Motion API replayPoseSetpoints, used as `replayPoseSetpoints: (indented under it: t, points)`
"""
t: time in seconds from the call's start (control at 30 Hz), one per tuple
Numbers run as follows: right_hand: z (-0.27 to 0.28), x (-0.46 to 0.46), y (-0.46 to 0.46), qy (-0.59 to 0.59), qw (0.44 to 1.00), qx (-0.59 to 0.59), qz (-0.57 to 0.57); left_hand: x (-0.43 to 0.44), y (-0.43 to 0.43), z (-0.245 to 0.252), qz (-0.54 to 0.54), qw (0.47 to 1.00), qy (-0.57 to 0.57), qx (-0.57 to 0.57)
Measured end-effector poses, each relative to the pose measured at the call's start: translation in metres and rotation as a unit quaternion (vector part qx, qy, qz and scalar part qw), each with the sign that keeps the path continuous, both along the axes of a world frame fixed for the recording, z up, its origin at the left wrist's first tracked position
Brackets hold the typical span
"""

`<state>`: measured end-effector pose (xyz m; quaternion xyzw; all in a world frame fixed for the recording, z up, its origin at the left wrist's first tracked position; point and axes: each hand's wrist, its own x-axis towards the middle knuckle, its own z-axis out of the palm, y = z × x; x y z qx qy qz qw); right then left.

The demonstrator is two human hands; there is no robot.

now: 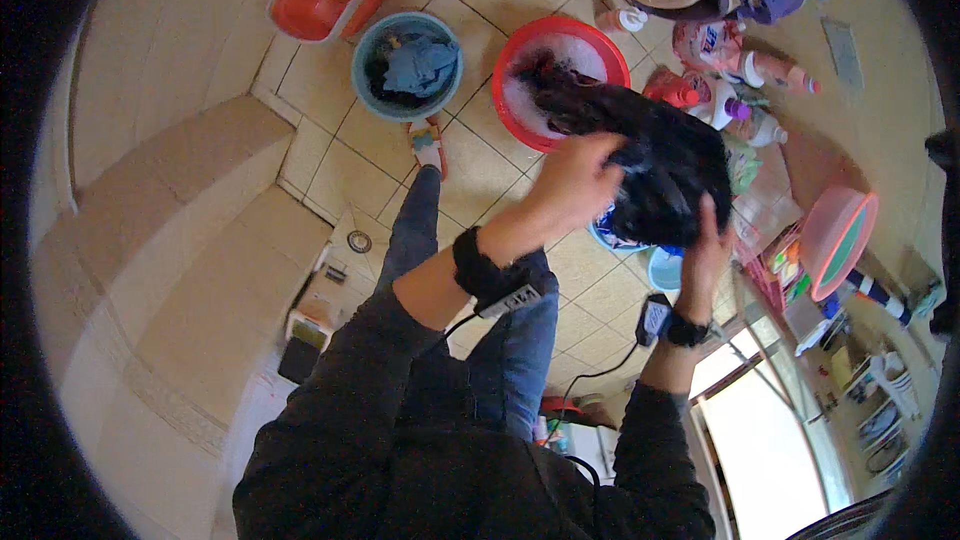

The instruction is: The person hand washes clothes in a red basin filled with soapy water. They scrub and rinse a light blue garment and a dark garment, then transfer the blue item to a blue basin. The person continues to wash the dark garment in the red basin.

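Both hands hold up a wet black cloth garment, whose far end hangs down into a red basin of sudsy water. My left hand grips the garment's near edge, its fingers blurred by motion. On the other side, my right hand holds the right edge, thumb up along it. Left of the red basin stands a blue-green basin with a light blue cloth and darker cloth in it. Partly hidden beneath the garment is a blue container with blue and white items in it.
Detergent bottles crowd the wall at the upper right. A pink basin leans at the right, and a small light blue tub is on the tiled floor. A red plastic tub lies upper left. A floor drain is near my leg.
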<state>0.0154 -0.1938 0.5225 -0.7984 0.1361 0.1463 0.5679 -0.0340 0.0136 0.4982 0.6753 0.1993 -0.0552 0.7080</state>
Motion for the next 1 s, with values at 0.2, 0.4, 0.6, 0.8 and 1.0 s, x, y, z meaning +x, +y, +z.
replayPoseSetpoints:
  t: [0.2, 0.4, 0.6, 0.8, 1.0]
  points:
    - [-0.206, 0.012, -0.007, 0.055, 0.997, -0.037, 0.034, 0.001, 0.016, -0.156, -0.03, 0.976, 0.125, 0.174]
    - [-0.343, 0.003, 0.005, 0.155, 0.905, -0.37, 0.142, -0.001, 0.025, -0.293, -0.107, 0.895, 0.245, 0.357]
    - [-0.433, -0.029, 0.031, 0.08, 0.881, -0.425, 0.191, -0.018, 0.015, -0.373, -0.125, 0.937, 0.118, 0.305]
    - [-0.507, -0.016, 0.043, 0.035, 0.849, -0.464, 0.252, 0.006, -0.003, -0.449, -0.267, 0.818, 0.063, 0.505]
    - [-0.561, 0.02, 0.053, 0.117, 0.753, -0.55, 0.342, 0.02, -0.017, -0.522, -0.339, 0.731, 0.134, 0.577]
